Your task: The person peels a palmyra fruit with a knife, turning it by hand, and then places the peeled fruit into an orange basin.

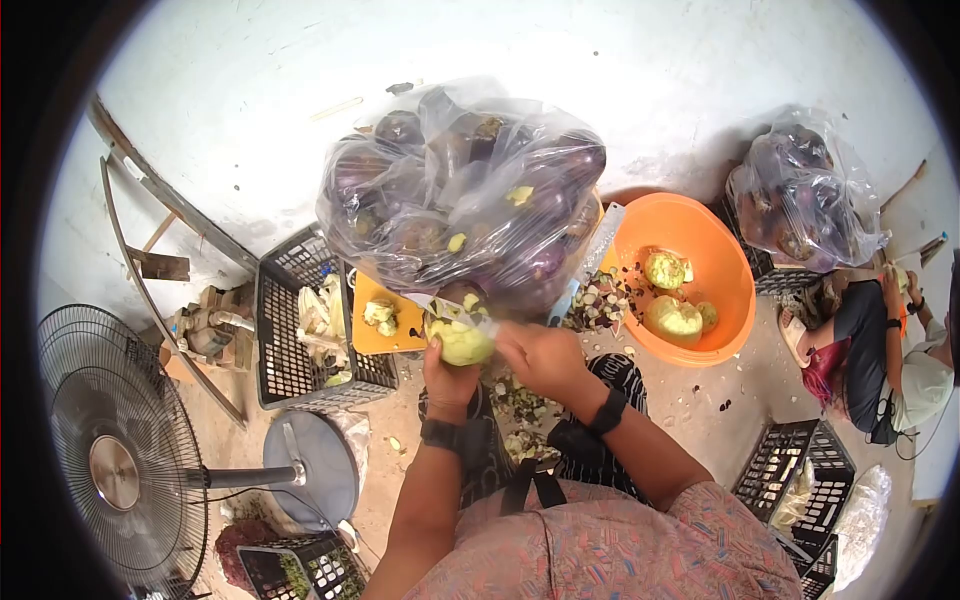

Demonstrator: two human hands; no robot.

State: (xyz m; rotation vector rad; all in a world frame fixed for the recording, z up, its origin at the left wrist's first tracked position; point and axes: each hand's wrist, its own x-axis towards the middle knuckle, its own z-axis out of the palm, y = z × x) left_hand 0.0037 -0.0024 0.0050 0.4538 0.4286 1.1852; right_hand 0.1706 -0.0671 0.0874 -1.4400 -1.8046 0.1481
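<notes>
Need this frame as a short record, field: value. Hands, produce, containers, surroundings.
left hand: holds pale green vegetable
right hand: holds knife, blade at the vegetable's top
unpeeled stock: purple vegetables in clear bag, ahead of the hands
orange tub: peeled vegetables inside
spare tool: blue-handled knife, between bag and tub
left side: black crate, standing fan
right side: another person, seated low

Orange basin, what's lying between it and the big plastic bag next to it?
The head view shows a blue-handled blade between the orange basin and the big plastic bag, with dark and pale scraps heaped near its handle.
</notes>
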